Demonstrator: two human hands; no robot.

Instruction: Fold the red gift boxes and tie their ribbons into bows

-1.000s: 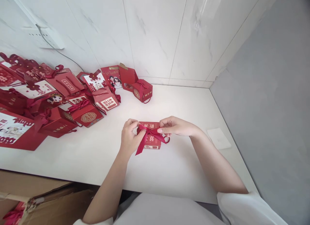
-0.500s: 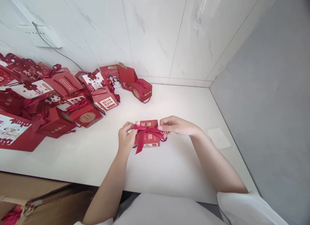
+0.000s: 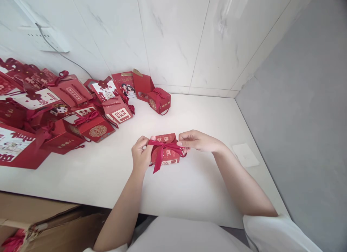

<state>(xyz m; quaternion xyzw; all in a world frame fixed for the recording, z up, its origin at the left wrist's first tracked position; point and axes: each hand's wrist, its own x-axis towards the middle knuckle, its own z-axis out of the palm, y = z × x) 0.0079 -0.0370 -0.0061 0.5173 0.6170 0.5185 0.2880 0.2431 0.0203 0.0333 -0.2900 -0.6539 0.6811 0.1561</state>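
A small red gift box (image 3: pixel 169 155) with pale printed characters lies on the white table in front of me. Across its top runs a dark red ribbon (image 3: pixel 162 146) in a bow, one tail hanging over the near side. My left hand (image 3: pixel 141 150) pinches the bow's left loop between thumb and fingers. On the other side, my right hand (image 3: pixel 193 140) pinches the right part of the bow at the box's edge. A dark red cord shows at either end of the box, partly hidden by my hands.
Many red gift boxes and bags (image 3: pixel 65 132) with ribbons crowd the table's left side. One ribboned box (image 3: pixel 159 101) stands by the tiled wall. A white sheet (image 3: pixel 245 154) lies at right, near the grey wall. Below the table's front edge is an open cardboard carton (image 3: pixel 62 230).
Both hands keep their pinch on the ribbon. My left hand and the bow have shifted very slightly left; the hanging tail has moved a little. The box has barely moved.
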